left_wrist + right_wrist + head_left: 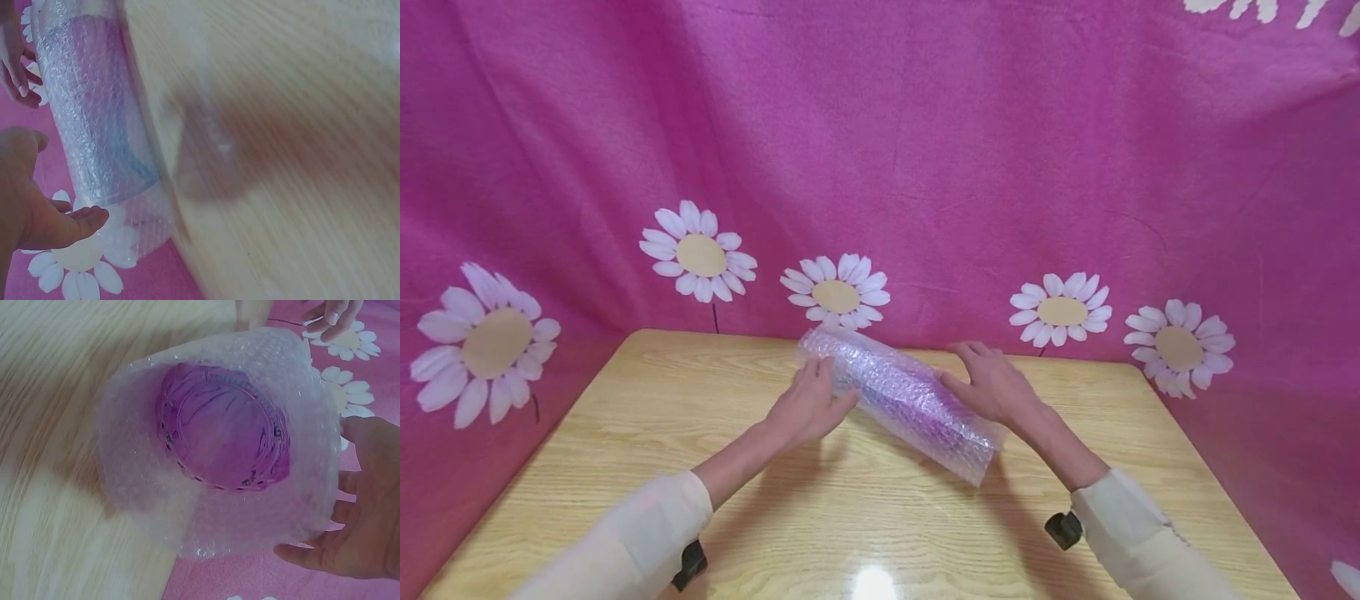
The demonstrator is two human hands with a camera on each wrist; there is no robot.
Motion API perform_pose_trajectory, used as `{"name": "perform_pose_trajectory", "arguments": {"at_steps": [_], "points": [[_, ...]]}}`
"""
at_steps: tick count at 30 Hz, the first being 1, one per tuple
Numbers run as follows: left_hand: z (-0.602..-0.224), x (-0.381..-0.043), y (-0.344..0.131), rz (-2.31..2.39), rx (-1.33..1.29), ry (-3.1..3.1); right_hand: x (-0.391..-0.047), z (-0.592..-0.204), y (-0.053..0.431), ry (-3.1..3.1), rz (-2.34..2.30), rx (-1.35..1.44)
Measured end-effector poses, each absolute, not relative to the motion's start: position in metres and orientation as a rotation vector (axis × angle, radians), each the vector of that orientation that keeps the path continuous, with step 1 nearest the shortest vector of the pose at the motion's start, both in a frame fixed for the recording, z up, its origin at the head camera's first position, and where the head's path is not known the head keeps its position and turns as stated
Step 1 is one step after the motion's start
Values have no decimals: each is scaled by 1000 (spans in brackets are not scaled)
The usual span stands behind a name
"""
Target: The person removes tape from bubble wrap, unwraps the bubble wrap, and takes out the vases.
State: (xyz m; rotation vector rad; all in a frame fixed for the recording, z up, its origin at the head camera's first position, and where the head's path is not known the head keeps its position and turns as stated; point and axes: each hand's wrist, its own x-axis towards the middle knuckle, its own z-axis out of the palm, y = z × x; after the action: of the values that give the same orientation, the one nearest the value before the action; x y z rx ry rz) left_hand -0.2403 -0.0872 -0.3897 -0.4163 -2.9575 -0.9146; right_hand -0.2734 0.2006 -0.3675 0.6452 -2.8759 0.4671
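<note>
A roll of clear bubble wrap (898, 387) lies slantwise across the far middle of the wooden table, wound around a see-through purple vessel. In the right wrist view one end of the wrap is a wide open tube, and the round, ribbed purple vessel (225, 434) shows inside it. A bluish curved edge shows through the wrap in the left wrist view. My left hand (808, 404) is at the roll's left end, its fingers loosely extended against the wrap. On the other side, my right hand (992, 383) rests its relaxed fingers along the wrap near the right end.
The light wooden table (700, 433) carries the roll. A magenta cloth (925, 167) with large white daisies hangs behind the table and on both sides. Each sleeved forearm has a small black device (1063, 530) at its cuff.
</note>
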Motion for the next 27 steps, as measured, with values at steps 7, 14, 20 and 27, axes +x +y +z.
{"name": "perform_pose_trajectory", "arguments": {"at_steps": [7,14,20,27], "points": [[-400,-237,-82,-1036,-412,-2908,-274,-373,192,-2878,521,687],[-411,-236,-74,-1140,-348,-2899,-277,-377,184,-2888,550,753],[-415,-234,-68,-1231,-279,-2865,-281,-379,180,-2928,587,772],[-417,-235,-63,-1322,-215,-2802,-288,-382,179,-2991,626,793]]}}
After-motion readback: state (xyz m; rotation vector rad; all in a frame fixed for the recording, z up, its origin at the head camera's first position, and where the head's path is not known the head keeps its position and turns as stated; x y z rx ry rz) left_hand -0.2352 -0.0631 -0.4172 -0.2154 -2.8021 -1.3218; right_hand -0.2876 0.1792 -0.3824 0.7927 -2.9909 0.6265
